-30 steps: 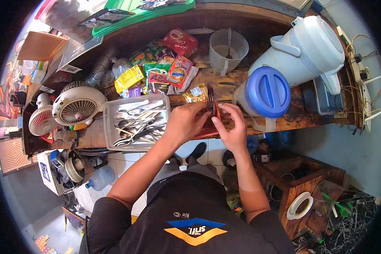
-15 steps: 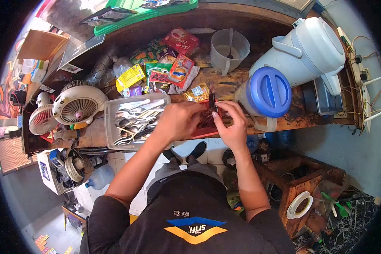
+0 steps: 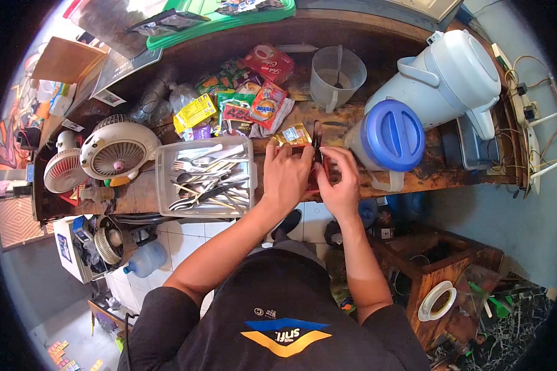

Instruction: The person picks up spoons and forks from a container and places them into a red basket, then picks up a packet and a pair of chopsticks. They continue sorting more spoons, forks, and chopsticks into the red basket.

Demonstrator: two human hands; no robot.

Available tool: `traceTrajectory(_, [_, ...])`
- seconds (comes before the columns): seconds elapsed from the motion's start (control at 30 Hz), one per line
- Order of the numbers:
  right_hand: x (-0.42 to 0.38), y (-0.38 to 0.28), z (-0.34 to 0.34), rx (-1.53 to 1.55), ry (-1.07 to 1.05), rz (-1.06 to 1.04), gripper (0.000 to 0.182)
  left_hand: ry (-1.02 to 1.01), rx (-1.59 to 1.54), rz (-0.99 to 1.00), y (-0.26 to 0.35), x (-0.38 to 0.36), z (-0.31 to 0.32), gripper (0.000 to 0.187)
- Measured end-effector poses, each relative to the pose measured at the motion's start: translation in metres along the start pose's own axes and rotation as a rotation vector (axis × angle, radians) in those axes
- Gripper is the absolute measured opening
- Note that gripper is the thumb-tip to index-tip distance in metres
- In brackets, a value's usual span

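My left hand (image 3: 288,176) is curled, fingers bent down over a red thing (image 3: 312,187) at the table's front edge. What its fingertips hold is hidden beneath them. My right hand (image 3: 339,180) is closed, thumb and fingers at the lower part of a dark slender object (image 3: 317,137) that points away from me between my hands. Just beyond the left fingers lies a gold sachet (image 3: 293,135). Left of that hand sits a clear plastic box (image 3: 161,179) full of spoons (image 3: 213,176) and forks. A blue-lidded pitcher (image 3: 393,135) stands right of my right hand.
Behind my hands are colourful drink sachets (image 3: 235,111) and a clear measuring jug (image 3: 328,86) with a spoon inside. A large pale thermos (image 3: 442,83) leans at the right. Two small fans (image 3: 119,151) sit left. A green tray (image 3: 223,21) is on the ledge above.
My left hand has moved right, closer to my right hand, and covers more of the red thing. My right hand has closed in at the dark slender object.
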State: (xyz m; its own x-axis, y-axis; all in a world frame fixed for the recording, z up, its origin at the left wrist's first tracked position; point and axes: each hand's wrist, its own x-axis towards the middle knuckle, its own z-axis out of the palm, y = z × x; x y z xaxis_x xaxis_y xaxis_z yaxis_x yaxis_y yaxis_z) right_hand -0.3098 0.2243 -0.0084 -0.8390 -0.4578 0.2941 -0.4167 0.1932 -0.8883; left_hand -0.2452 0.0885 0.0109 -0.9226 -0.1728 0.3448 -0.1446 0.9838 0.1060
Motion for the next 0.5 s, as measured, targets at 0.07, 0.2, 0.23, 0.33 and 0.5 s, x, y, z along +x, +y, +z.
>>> traceTrajectory(0.07, [0.0,-0.002,0.0,-0.004,-0.001,0.0,0.03,-0.046,-0.1,-0.051,-0.006,-0.002,-0.004,0.022])
traceTrajectory(0.2, [-0.002,-0.004,-0.005,-0.024,-0.01,-0.008,0.029,-0.2,-0.733,-0.356,-0.023,0.003,-0.033,0.033])
traceTrajectory(0.23, [-0.003,-0.002,-0.004,-0.023,-0.006,-0.004,0.029,-0.189,-0.746,-0.344,-0.029,0.005,-0.042,0.039])
traceTrajectory(0.33, [-0.004,0.0,-0.004,-0.012,0.005,0.001,0.029,-0.035,-0.943,-0.324,-0.04,0.008,-0.047,0.04])
traceTrajectory(0.5, [-0.004,0.0,-0.006,-0.014,-0.012,0.008,0.029,-0.036,-1.055,-0.297,-0.045,0.007,-0.057,0.019])
